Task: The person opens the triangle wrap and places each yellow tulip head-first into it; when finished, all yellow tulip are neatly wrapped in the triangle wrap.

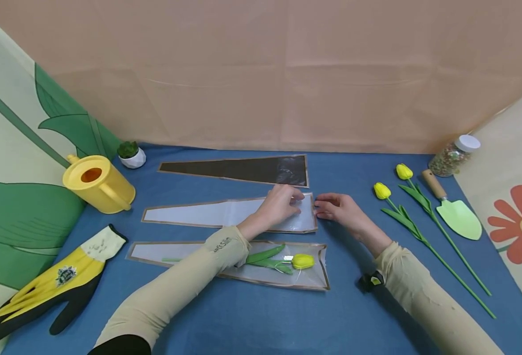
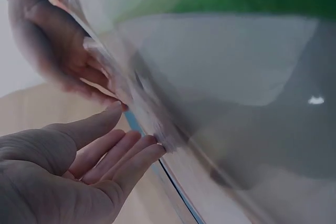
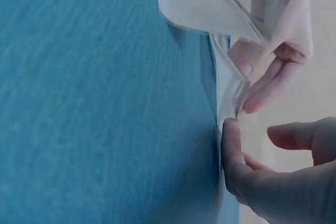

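Left fingers [image 2: 139, 166] and right fingers [image 3: 231, 148] seem loosely bent.

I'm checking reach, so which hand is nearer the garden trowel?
Right. The right hand is left of the garden trowel, yellow tulips between; the left hand is farther left, at the middle flower sleeve.

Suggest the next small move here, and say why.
I'd probably spread the middle sleeve at its wide end: the left hand and right hand are there, the near sleeve holds a tulip, and two loose tulips lie to the right.
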Action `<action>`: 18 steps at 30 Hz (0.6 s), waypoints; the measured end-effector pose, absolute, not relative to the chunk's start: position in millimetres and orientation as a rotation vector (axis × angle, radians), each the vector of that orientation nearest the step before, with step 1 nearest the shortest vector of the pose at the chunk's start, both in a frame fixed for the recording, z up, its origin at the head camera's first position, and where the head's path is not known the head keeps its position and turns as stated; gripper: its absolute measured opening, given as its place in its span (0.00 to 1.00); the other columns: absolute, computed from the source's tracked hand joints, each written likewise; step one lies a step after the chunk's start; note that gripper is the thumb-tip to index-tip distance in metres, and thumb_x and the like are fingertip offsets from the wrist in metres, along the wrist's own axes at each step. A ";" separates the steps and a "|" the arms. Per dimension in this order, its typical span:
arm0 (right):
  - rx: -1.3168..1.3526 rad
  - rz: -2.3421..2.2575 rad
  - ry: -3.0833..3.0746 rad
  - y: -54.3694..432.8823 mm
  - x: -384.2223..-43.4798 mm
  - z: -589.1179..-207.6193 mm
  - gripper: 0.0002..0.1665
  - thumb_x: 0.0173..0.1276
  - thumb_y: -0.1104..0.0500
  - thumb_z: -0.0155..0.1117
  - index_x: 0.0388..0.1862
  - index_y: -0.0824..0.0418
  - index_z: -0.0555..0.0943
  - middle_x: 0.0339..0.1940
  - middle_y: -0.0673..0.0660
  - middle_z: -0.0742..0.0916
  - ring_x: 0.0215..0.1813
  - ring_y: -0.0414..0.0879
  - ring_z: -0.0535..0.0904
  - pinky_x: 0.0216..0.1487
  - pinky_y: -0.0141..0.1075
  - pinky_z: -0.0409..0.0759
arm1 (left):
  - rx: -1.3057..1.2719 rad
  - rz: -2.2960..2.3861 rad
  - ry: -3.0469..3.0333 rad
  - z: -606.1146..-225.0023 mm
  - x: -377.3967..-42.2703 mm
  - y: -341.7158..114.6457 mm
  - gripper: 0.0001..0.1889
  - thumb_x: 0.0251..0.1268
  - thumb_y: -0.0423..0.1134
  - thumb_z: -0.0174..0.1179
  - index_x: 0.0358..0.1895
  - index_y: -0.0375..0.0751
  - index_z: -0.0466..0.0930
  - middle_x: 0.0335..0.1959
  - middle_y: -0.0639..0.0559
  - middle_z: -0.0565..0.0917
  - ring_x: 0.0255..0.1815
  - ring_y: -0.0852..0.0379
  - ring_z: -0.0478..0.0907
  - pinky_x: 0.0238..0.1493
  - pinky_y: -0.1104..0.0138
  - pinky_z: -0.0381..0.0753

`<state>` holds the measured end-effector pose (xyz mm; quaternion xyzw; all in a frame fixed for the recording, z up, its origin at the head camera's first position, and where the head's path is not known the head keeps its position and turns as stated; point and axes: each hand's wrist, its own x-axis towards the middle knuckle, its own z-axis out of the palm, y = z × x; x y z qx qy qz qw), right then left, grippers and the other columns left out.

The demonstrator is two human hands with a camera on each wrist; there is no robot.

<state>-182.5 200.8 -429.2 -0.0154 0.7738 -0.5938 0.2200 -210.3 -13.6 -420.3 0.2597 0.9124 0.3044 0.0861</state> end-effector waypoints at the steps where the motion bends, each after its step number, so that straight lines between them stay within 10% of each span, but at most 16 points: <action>1: -0.018 -1.658 2.121 199.2 -182.3 -428.6 0.30 0.89 0.62 0.50 0.79 0.81 0.62 0.73 0.78 0.75 0.65 0.59 0.82 0.63 0.41 0.82 | 0.771 0.908 2.723 -420.6 -210.0 -14.0 0.17 0.64 0.29 0.77 0.56 0.35 0.90 0.55 0.46 0.90 0.56 0.51 0.88 0.60 0.54 0.83; 18: -0.060 -1.662 2.024 190.8 -180.9 -423.4 0.30 0.90 0.61 0.43 0.81 0.78 0.60 0.72 0.74 0.78 0.63 0.49 0.82 0.62 0.34 0.81 | 0.754 0.935 2.730 -423.0 -207.6 -15.0 0.18 0.64 0.32 0.79 0.56 0.37 0.91 0.54 0.45 0.91 0.58 0.50 0.87 0.61 0.51 0.82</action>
